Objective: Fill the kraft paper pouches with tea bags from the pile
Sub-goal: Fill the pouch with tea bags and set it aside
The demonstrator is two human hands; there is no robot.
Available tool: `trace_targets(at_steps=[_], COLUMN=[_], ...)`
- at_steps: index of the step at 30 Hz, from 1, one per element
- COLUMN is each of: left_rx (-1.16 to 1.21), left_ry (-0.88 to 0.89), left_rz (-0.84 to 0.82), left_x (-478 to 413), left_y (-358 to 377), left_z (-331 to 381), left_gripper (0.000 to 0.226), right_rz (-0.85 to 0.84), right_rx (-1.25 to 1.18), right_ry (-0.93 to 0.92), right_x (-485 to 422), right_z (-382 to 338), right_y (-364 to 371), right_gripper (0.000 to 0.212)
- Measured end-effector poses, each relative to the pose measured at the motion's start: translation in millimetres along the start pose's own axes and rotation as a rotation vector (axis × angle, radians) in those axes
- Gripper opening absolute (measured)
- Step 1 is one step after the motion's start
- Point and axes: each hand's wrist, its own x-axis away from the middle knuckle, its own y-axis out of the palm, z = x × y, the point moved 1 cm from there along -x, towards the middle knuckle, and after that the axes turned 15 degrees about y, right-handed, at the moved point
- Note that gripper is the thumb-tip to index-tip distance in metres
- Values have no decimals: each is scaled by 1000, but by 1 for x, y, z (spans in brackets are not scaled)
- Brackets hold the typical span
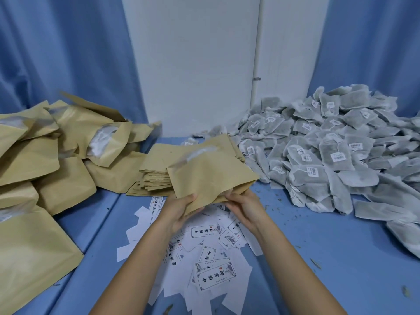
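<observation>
Kraft pouch (211,176) is gripped at its near edge by left hand (179,210) and right hand (245,208); bare bench (306,235) lies open between them and the tea bag pile (329,151).

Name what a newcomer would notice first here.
The big grey heap of tea bags fills the table's right side. At centre, the left hand and right hand hold one kraft pouch above scattered printed labels. Bulging kraft pouches are heaped at left.

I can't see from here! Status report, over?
The left hand and right hand hold one kraft pouch. At right, tea bag pile. Nothing blocking.
</observation>
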Motion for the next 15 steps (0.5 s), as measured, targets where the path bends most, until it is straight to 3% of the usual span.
trace_targets(at_steps=[4, 7, 11, 15], left_rx=[-60, -251, -347, -209], left_ry=[0, 6, -5, 27], left_rz=[-87, -168, -281, -161], left_x=[1, 5, 13, 12], left_y=[0, 0, 2, -6], left_z=[1, 2, -1, 1], left_gripper=[37, 37, 31, 32], right_rz=[367, 618, 693, 608], right_rx=[210, 279, -44, 119], right_ry=[-44, 2, 10, 42], right_x=[-10, -21, -31, -27], right_z=[-2, -4, -7, -8], right_y=[8, 16, 25, 26], right_gripper=[21, 5, 16, 12])
